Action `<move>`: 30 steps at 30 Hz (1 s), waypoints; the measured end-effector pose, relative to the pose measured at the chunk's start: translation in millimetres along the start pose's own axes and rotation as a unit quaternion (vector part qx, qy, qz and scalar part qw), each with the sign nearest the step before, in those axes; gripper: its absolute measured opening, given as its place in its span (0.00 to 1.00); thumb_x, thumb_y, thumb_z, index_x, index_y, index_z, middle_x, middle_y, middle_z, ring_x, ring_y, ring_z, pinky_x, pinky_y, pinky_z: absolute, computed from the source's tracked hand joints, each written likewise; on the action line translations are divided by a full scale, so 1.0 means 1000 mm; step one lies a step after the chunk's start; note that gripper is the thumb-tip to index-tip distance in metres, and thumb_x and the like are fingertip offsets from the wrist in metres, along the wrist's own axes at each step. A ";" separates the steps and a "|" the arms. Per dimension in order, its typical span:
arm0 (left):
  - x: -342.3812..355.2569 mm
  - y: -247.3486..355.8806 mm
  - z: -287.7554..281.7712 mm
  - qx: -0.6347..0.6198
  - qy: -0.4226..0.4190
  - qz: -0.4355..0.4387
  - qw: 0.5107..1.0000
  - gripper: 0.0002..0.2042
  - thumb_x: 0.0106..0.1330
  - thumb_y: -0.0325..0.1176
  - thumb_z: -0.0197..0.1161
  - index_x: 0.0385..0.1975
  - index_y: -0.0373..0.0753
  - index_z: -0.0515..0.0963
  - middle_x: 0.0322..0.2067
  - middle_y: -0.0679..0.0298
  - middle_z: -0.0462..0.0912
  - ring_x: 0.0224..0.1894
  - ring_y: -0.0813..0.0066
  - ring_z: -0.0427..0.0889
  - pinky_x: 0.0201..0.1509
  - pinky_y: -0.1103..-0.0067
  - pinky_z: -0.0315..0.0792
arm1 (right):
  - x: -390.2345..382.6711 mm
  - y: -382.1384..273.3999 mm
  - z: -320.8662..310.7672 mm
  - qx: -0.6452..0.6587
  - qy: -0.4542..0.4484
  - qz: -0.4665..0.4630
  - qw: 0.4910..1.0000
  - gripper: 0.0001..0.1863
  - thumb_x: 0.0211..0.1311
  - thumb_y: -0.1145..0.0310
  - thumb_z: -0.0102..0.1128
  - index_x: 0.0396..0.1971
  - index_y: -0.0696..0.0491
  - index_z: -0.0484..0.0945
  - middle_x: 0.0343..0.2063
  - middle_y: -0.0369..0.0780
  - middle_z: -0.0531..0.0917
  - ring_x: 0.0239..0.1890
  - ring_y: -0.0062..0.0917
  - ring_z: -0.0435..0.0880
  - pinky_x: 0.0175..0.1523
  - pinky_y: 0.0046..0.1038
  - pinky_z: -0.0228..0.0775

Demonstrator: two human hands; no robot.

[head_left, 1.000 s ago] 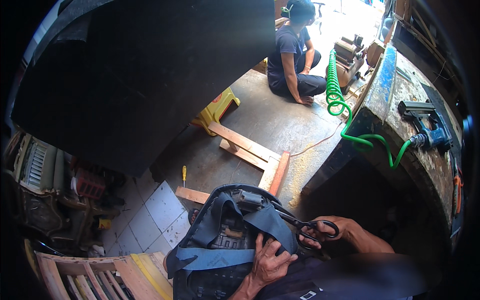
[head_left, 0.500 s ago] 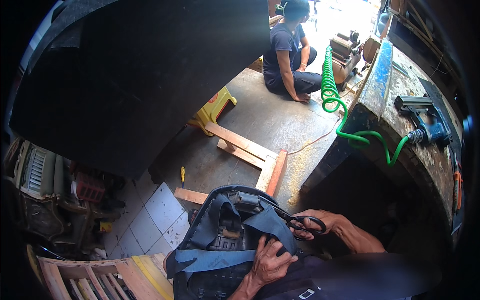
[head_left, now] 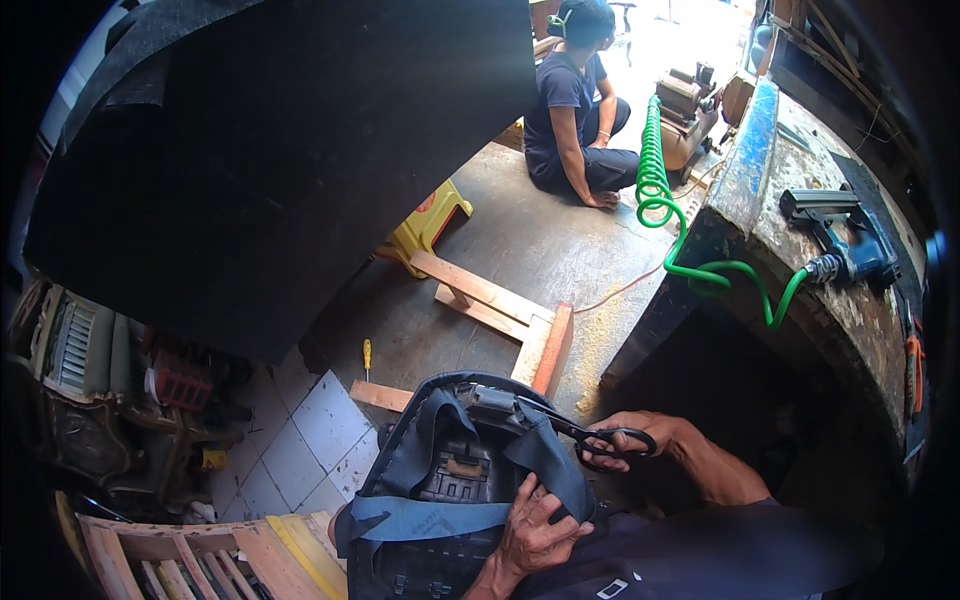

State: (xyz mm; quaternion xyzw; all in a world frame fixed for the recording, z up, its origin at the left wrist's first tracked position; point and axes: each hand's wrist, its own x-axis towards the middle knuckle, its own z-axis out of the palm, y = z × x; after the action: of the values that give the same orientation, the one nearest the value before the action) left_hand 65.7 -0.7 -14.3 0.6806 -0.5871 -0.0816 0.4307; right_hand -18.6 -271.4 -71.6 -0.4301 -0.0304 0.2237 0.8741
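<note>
A black plastic seat-like shell [head_left: 450, 525] lies at my lap, with blue-grey webbing straps [head_left: 430, 517] across it and looped near its top. My left hand [head_left: 530, 530] grips the strap on the shell's right side, fingers curled over it. My right hand [head_left: 635, 435] holds black-handled scissors [head_left: 590, 440] by their loops, their blades reaching left to the strap near the shell's top edge. The blade tips are hard to make out there.
A person [head_left: 565, 120] sits on the floor beside a compressor [head_left: 680, 125]. A green coiled hose runs to a nail gun [head_left: 850, 250] on the right bench. A wooden frame [head_left: 480, 290], yellow stool [head_left: 420, 235] and screwdriver [head_left: 367, 355] lie ahead. A large dark panel [head_left: 250, 150] fills the upper left.
My right hand and the scissors have shifted left, toward the strap. My left hand stays on the strap. The background has shifted slightly in view.
</note>
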 end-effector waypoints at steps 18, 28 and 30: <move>-0.013 0.023 -0.017 -0.056 0.010 -0.009 0.998 0.11 0.49 0.36 0.84 0.28 0.43 0.89 0.47 0.59 0.80 0.54 0.54 0.86 0.75 0.49 0.63 | -0.046 0.000 -0.012 -0.005 -0.038 0.035 0.999 0.45 0.62 0.34 0.70 0.59 0.62 0.75 0.36 0.33 0.79 0.35 0.16 0.78 0.41 0.21 0.69; -0.006 0.033 -0.013 -0.040 -0.013 0.013 0.999 0.10 0.55 0.37 0.81 0.25 0.41 0.86 0.45 0.57 0.79 0.49 0.55 0.86 0.71 0.54 0.68 | -0.072 -0.020 -0.008 0.003 -0.019 0.128 0.992 0.45 0.66 0.36 0.67 0.63 0.64 0.73 0.41 0.37 0.82 0.40 0.17 0.84 0.46 0.22 0.79; -0.011 0.035 -0.015 -0.087 0.034 -0.034 0.995 0.09 0.57 0.34 0.79 0.25 0.39 0.85 0.45 0.54 0.81 0.49 0.54 0.86 0.69 0.55 0.71 | -0.075 -0.018 -0.003 0.019 -0.015 0.130 0.991 0.46 0.65 0.35 0.67 0.63 0.65 0.72 0.42 0.38 0.82 0.41 0.18 0.85 0.49 0.25 0.82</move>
State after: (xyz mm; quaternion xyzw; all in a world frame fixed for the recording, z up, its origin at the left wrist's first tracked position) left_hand 45.7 18.0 14.8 0.6626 -0.5391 -0.1242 0.5049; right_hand -78.1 -314.8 -49.2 -0.4105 0.0167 0.3422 0.8451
